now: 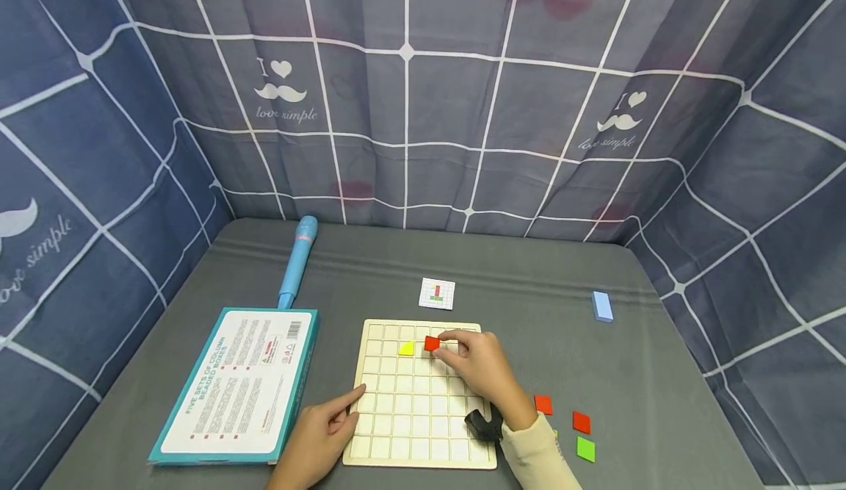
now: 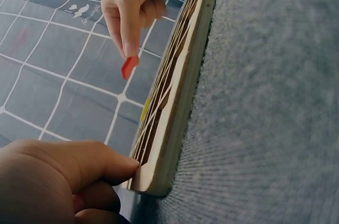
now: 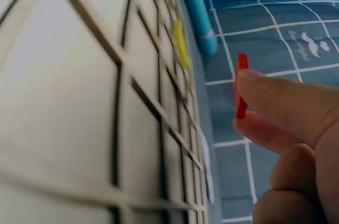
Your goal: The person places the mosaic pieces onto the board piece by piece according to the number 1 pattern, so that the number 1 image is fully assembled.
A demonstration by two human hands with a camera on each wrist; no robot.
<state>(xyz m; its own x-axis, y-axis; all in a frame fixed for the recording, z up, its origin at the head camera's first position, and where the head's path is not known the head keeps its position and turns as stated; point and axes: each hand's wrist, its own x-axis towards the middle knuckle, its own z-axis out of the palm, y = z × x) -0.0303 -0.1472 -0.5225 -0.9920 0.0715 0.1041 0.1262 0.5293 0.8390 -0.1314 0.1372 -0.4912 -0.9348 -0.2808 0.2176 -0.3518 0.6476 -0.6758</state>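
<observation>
One tile pinched in right grip; left grip, finger straight, touching board; curtain: "love simple".

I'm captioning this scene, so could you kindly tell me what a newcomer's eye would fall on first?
Probably the red tile, pinched in the right hand above the pale grid board, near the yellow tile lying on it. Next would likely come the large teal-edged box left of the board.

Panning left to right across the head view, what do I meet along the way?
Flat teal-and-white printed box, flat yellow tile, flat red square tile pinched by the right hand, leftmost loose red square tile, light-blue rectangular block.
</observation>
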